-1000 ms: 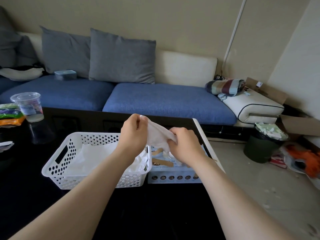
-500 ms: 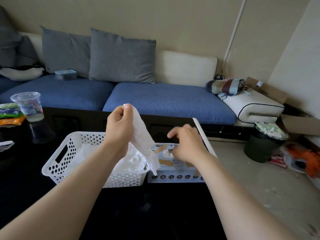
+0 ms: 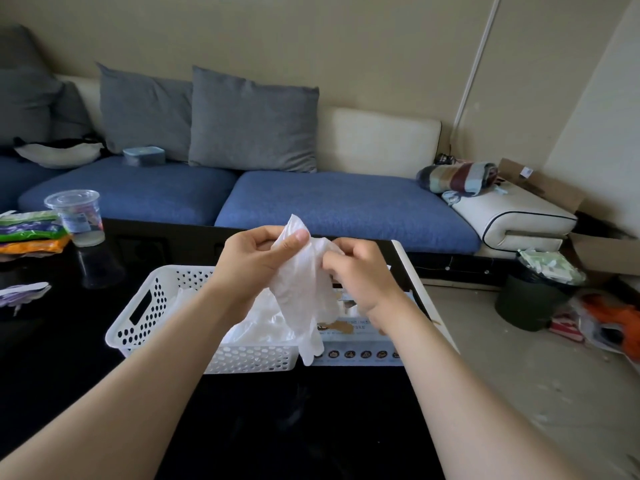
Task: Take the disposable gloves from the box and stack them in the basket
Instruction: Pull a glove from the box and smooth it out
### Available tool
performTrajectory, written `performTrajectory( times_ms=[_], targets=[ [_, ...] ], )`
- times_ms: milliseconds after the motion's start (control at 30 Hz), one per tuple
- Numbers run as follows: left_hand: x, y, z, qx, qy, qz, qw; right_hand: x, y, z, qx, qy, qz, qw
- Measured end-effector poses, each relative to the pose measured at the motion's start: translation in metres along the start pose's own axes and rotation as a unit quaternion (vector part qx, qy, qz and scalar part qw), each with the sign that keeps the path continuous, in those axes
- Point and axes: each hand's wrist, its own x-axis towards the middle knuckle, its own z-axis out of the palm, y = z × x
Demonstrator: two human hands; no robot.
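A translucent white disposable glove (image 3: 304, 292) hangs in the air above the gap between basket and box. My left hand (image 3: 256, 261) pinches its upper edge between thumb and fingers. My right hand (image 3: 360, 271) grips the same glove from the right side, fingers curled. Below on the black table stands a white perforated basket (image 3: 145, 317) holding a pile of crumpled gloves (image 3: 259, 323). Directly right of it sits the pale blue glove box (image 3: 360, 351), partly hidden by my right wrist.
A clear plastic cup (image 3: 78, 216) and coloured snack packets (image 3: 27, 233) stand at the table's far left. The blue sofa (image 3: 329, 202) with grey cushions runs behind the table. A dark bin (image 3: 533, 299) and clutter lie on the floor to the right.
My right hand rose from the box and took hold of the glove again. My left hand stayed raised with the glove hanging over the basket's right end.
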Motion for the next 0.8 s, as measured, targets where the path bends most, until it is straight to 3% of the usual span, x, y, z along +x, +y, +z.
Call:
performTrajectory(
  times_ms=[267,400,567,800],
  targets=[
    [-0.006,-0.002,-0.018,0.058,0.021,-0.045,0.997,-0.004,-0.008,-0.001,0.07,-0.024,0.039,0.997],
    [-0.009,0.003,-0.022,0.054,-0.002,-0.062,0.997,-0.004,-0.005,0.001,0.027,-0.014,0.055,0.998],
    [-0.01,-0.004,-0.029,0.167,0.006,-0.057,0.984,-0.002,0.0,0.008,-0.037,0.051,0.071,0.996],
    [-0.004,-0.02,-0.052,0.247,0.063,-0.08,0.964,0.015,0.026,0.036,-0.242,0.062,0.002,0.968]
  ],
)
